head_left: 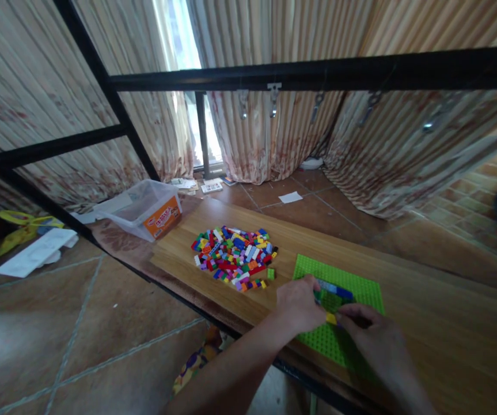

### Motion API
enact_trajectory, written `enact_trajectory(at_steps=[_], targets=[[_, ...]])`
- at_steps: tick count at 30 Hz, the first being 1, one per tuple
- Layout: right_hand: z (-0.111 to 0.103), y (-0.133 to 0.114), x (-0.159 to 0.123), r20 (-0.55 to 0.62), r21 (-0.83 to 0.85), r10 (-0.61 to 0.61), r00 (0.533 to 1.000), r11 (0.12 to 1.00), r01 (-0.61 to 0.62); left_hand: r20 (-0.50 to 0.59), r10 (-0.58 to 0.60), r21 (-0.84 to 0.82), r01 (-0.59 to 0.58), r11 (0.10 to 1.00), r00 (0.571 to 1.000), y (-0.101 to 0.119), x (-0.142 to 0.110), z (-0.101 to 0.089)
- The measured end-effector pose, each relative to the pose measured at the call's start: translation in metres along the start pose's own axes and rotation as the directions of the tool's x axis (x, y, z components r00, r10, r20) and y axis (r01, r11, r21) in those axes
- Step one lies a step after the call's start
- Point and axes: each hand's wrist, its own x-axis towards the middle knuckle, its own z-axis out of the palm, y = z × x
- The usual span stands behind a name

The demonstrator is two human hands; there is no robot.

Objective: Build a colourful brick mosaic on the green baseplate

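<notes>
A green studded baseplate [367, 288] lies on the wooden board. On it stands a low structure of toy bricks, with a row of blue bricks [344, 293] along its far side and green ones inside. My left hand [300, 302] is closed at the structure's left side, its fingertips partly hidden behind the hand. From the right, my right hand [375, 331] pinches at a yellow brick [331, 318] on the near side of the structure. Both hands are close together over the plate.
A pile of mixed coloured bricks [235, 253] spreads over the wooden board [317, 233] to the left. Beyond it stands a clear plastic box [144, 210] with an orange label. A black metal frame [231, 79] with hanging clips crosses in front of the curtains.
</notes>
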Motion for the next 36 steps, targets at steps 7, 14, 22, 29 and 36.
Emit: enact_trajectory(at_steps=[7, 14, 22, 29, 36], targets=[[0.002, 0.004, 0.003, -0.045, -0.058, 0.004, 0.999, 0.998, -0.007, -0.068, 0.035, -0.137, -0.044, 0.990, 0.997, -0.007, 0.011, -0.009], [0.000, 0.002, 0.001, -0.093, -0.116, 0.013, 0.996, 0.993, -0.023, -0.455, -0.051, -0.168, -0.030, 0.985, 0.889, -0.033, 0.018, -0.056], [0.004, 0.003, 0.002, -0.084, -0.144, 0.003, 0.996, 0.989, -0.016, -0.694, -0.136, 0.131, 0.310, 0.942, 0.707, -0.089, 0.007, -0.107], [0.008, 0.002, 0.004, -0.077, -0.144, -0.002, 0.997, 0.989, -0.009, -0.591, -0.155, 0.206, 0.333, 0.920, 0.792, -0.090, 0.009, -0.106], [0.009, -0.006, 0.003, -0.106, -0.126, -0.052, 0.993, 0.991, 0.038, -0.642, -0.108, 0.173, 0.281, 0.944, 0.759, -0.097, 0.010, -0.112]])
